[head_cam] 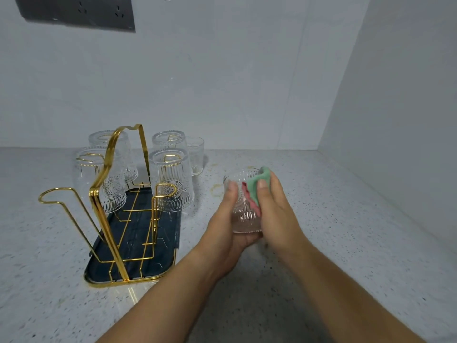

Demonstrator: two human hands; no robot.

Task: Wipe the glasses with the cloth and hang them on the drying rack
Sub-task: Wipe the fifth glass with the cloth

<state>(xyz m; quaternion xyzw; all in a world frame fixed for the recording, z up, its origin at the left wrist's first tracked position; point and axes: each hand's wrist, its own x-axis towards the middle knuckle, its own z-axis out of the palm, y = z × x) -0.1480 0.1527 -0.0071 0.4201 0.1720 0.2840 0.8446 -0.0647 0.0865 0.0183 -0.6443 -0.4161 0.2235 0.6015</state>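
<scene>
We see the left hand (226, 220) curled under and around a ribbed glass (247, 222), thumb laid up its side. The right hand (277, 211) pinches a green-and-pink cloth (254, 191) over that glass's rim, thumb pressing it from outside. At far left, high on the wall, we find a dark socket panel (76, 11). Below it the gold wire drying rack (107, 233) stands on a dark tray (163, 256) on the speckled counter (346, 219). Its left pair of glasses (99, 179) hangs mouth-down on pegs, and so does its right pair of glasses (173, 179). Just behind the rack's right side we see a standing glass (197, 154), upright on the counter. Further right is the held glass, mouth up and tipped away from us, near the rack but apart from it.
</scene>
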